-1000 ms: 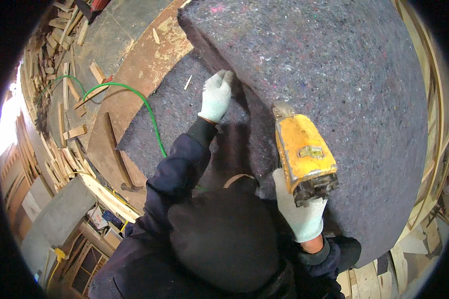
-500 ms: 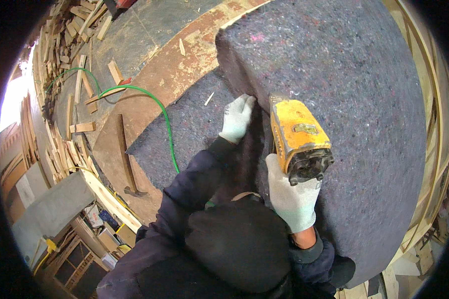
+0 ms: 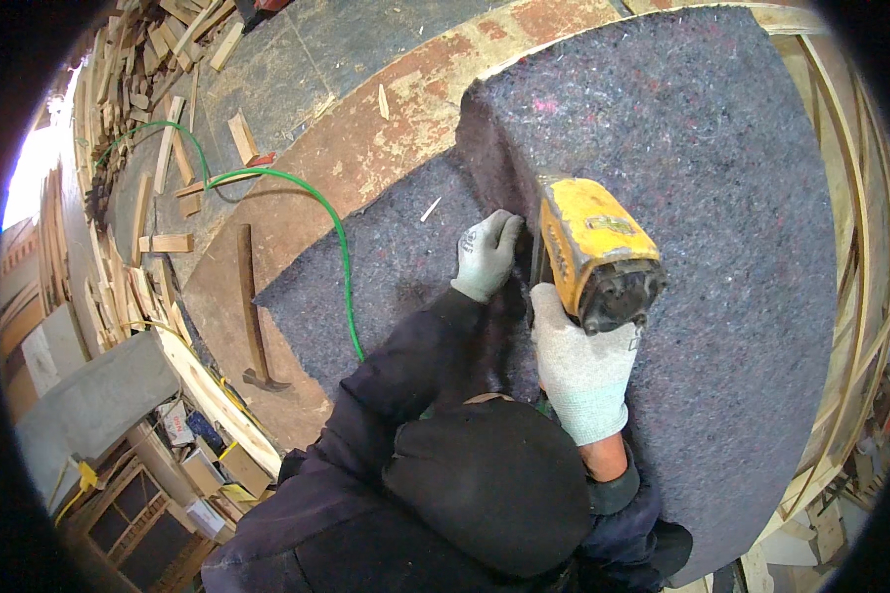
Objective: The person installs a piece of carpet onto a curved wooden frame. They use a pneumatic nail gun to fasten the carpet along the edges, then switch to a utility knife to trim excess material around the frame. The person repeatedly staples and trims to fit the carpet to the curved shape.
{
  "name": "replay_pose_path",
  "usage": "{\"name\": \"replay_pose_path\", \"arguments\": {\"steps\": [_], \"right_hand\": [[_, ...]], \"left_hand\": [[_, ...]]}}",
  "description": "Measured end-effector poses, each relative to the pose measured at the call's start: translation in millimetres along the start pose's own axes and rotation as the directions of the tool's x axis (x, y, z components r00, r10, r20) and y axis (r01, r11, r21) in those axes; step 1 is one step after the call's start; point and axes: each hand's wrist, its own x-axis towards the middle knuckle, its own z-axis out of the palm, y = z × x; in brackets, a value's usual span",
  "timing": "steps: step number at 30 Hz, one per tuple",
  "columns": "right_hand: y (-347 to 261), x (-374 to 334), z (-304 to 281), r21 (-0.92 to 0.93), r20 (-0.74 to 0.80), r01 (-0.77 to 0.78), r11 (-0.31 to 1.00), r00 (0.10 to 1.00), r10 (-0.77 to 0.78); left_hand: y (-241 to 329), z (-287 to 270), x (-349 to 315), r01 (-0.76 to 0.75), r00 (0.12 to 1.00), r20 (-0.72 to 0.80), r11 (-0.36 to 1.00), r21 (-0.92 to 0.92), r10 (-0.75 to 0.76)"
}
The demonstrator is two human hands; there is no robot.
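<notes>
My right hand [image 3: 588, 361], in a pale knit glove, is wrapped around the handle of a yellow nail gun or stapler [image 3: 603, 232] with a black end cap. The tool's nose points away from me, by the upright fold of the speckled grey felt [image 3: 722, 277]. My gloved left hand [image 3: 487, 257] is closed at that fold, its fingers pinching the felt just left of the tool. Their tips are partly hidden against the dark fabric. A green air hose [image 3: 344, 257] runs across the lower felt flap and passes out of sight under my left arm.
A claw hammer [image 3: 252, 306] lies on the brown board [image 3: 307, 222] left of the felt. Wood offcuts [image 3: 166, 243] are strewn on the floor, with a scrap pile [image 3: 129, 69] farther off. A curved wooden frame [image 3: 855, 198] edges the right side. A dark cap [image 3: 489, 484] hides the lower middle.
The view has shifted slightly, so the board and felt sit lower and farther right. My left hand's fingers have curled in more at the fold. The right hand still holds the tool.
</notes>
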Motion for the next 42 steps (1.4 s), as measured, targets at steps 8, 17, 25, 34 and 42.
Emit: {"name": "replay_pose_path", "arguments": {"steps": [8,17,25,34,42], "right_hand": [[-20.6,33.9,5.5,-0.114,-0.027,0.370,0.922,0.927,-0.375],[-39.8,36.2,24.8,0.169,-0.158,0.063,0.984,0.987,-0.036],[-29.8,32.2,16.9,-0.034,-0.106,0.143,0.989,0.984,-0.146],[93.2,-88.1,-49.1,-0.215,0.230,-0.011,0.977,0.971,0.062],[183.6,-205.4,-117.5,-0.436,0.496,-0.178,0.882,0.770,0.401]], "left_hand": [[33.4,-8.8,-2.0,0.056,0.996,0.065,0.988,0.144,-0.066],[40.3,-11.6,-3.1,0.120,0.983,0.136,0.993,-0.001,-0.119],[18.6,-5.9,-1.1,0.213,0.968,0.205,0.908,-0.360,-0.145],[36.6,-17.7,1.3,0.232,0.969,0.090,0.972,-0.023,-0.229],[135.8,-18.7,43.6,-0.448,0.812,-0.089,0.713,0.540,0.577]]}}
